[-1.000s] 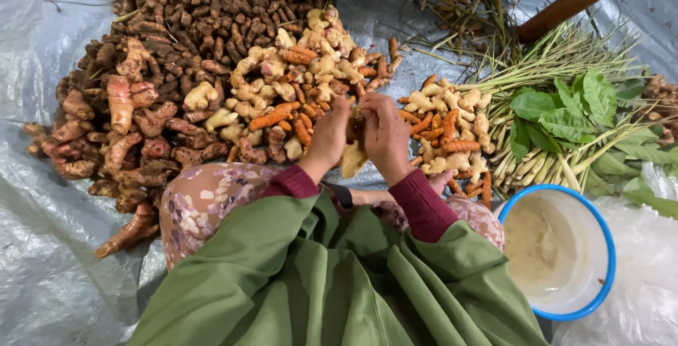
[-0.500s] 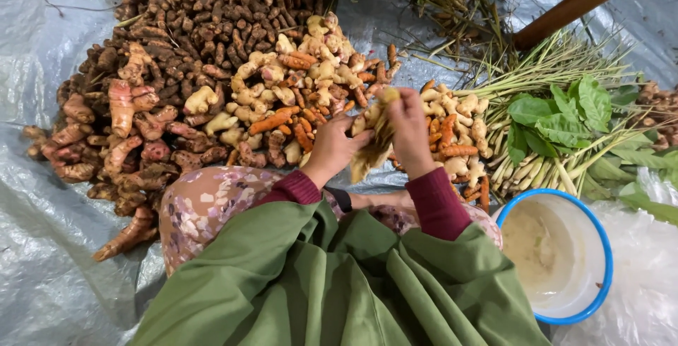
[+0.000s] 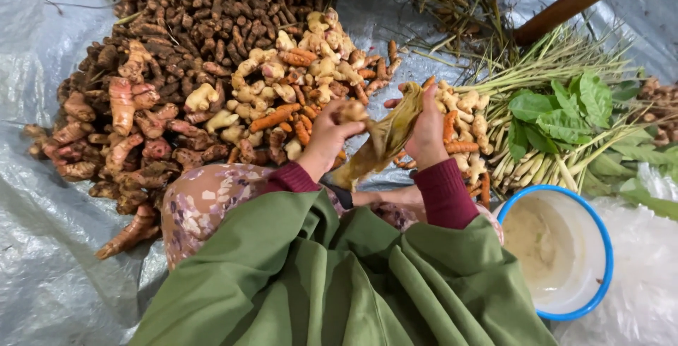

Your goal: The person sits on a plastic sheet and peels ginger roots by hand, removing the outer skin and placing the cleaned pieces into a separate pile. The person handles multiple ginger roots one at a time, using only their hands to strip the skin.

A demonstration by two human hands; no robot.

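Note:
Both of my hands are raised in front of me over the root piles. My right hand (image 3: 429,128) grips the top of a yellowish wrinkled husk-like strip (image 3: 381,141) that hangs down and to the left. My left hand (image 3: 332,134) holds a small pale root piece (image 3: 351,111) and touches the strip's middle. I wear dark red sleeves under a green garment, and a flowered cloth covers my knee (image 3: 205,201).
A big heap of brown, pink and pale roots (image 3: 198,78) lies at the left on a grey plastic sheet (image 3: 49,261). A smaller pale and orange root pile (image 3: 466,116) sits beside green stalks and leaves (image 3: 558,120). A blue-rimmed white bowl (image 3: 558,251) stands at the right. A wooden pole (image 3: 572,0) crosses the top right.
My hands have risen and moved apart, drawing the yellowish strip out long between them. The right hand went up and to the right.

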